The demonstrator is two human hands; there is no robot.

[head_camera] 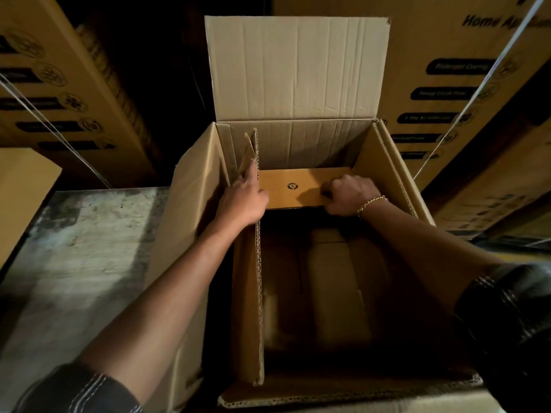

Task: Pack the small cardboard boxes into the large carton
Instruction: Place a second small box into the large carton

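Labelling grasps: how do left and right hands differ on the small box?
The left hand lies with fingers straight at the small box's left end; the right hand curls its fingers over the near right edge. Only the right wrist wears a bracelet. Both reach inside the large carton.

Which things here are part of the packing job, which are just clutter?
Job: small brown cardboard box with black logo, large open corrugated carton, left hand, right hand.
Lying about: stacked printed appliance cartons, grey worn surface.
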